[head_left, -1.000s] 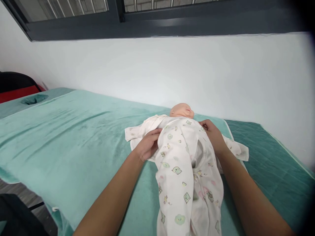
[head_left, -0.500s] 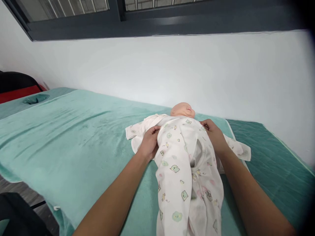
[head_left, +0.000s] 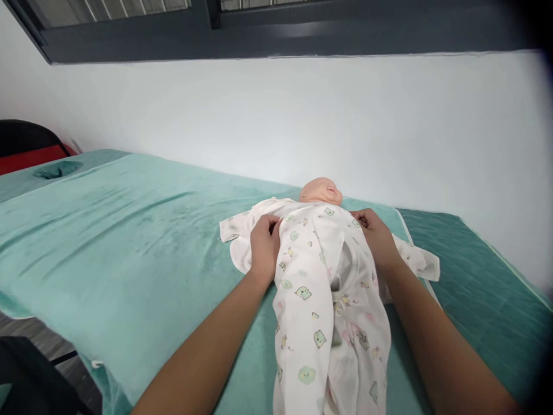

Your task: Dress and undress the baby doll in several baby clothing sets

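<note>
Sleeve of a white top (head_left: pixel 235 227) poking out around 9 o'clock, then the left hand (head_left: pixel 263 249), fingers curled nearly closed, pinching the trousers (head_left: pixel 302 323). Those are white, kinda creased, with green cartoon faces, little pink and yellow bits and a gap at the crotch. Baby doll (head_left: pixel 318 191) wearing them lies on the green cover (head_left: pixel 142 248), head at 12, legs toward 6. Right hand (head_left: pixel 378 236), about 3, fingers pinched on their upper edge.

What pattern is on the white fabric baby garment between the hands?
White fabric baby garment: scattered green cartoon figures, with some pink and yellow; best in head view.
</note>
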Available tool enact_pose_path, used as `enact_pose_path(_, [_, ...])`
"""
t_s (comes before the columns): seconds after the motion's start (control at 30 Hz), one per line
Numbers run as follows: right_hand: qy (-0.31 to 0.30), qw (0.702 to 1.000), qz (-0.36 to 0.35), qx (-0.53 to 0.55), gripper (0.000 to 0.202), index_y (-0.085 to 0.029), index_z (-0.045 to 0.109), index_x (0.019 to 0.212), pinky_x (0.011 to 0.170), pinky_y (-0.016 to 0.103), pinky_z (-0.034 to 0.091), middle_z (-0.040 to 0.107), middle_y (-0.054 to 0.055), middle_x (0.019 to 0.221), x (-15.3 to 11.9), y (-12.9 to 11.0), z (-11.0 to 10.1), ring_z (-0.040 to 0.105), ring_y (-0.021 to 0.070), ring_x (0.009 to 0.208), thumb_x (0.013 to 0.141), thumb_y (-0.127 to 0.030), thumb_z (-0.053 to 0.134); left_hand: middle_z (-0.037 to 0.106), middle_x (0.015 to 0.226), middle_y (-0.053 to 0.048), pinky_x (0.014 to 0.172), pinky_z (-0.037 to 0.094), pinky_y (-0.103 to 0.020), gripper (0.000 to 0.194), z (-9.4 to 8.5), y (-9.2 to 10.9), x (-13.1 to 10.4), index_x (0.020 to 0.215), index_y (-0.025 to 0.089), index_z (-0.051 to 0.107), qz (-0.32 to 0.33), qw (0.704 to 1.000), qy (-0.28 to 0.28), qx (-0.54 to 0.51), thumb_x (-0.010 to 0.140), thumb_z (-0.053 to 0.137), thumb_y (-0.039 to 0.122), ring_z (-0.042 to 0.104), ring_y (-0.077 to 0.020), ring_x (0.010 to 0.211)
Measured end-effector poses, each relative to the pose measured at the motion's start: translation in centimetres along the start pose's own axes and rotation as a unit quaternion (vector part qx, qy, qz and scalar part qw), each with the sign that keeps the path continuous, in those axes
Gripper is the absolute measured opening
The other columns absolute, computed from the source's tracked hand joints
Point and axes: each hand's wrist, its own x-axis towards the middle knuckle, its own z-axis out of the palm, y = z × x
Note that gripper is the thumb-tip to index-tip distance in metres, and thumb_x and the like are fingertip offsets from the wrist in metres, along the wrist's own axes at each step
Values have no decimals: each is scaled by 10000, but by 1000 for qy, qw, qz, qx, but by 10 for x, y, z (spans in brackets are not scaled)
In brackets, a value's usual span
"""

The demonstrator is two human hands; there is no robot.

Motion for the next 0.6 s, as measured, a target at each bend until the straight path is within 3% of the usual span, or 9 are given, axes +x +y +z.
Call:
enact_pose_path(0.07, [4,1000,-9,8,228,-240,560,825,818,335,440,698,24,995,0,2,0,608,204,918,831,-463,608,670,846,-29,767,417,-293,99,0,-3,3,831,216,640,13,998,17,52,850,599,303,589,-187,831])
enact_pose_path(0.23, [-2,1000,-10,15,204,-239,604,869,839,349,446,702,28,1017,-2,3,1,619,208,923,817,-435,625,676,898,-27,755,441,-315,99,4,-11,9,883,219,634,26,986,-34,161,868,537,236,595,-195,839])
enact_pose_path(0.37, [-1,999,-33,15,203,-243,648,974,875,364,453,704,41,1063,-4,-1,0,627,220,965,827,-378,608,647,980,-32,808,457,-323,186,3,-10,7,978,226,629,107,975,-33,190,856,512,149,586,-188,909])
enact_pose_path(0.5, [-24,993,-118,-9,276,-238,701,1067,950,390,438,696,64,1132,-4,-5,-1,615,235,1045,871,-352,543,648,1029,-45,906,447,-331,215,-2,1,19,958,224,670,209,959,-84,175,839,528,115,568,-192,1005])
enact_pose_path(0.6, [-47,990,-135,1,275,-255,713,1058,972,391,432,692,50,1150,-2,-6,-1,612,229,1068,893,-353,517,663,1048,-47,949,419,-343,193,0,10,42,953,220,694,234,944,-144,185,836,555,154,556,-203,1041])
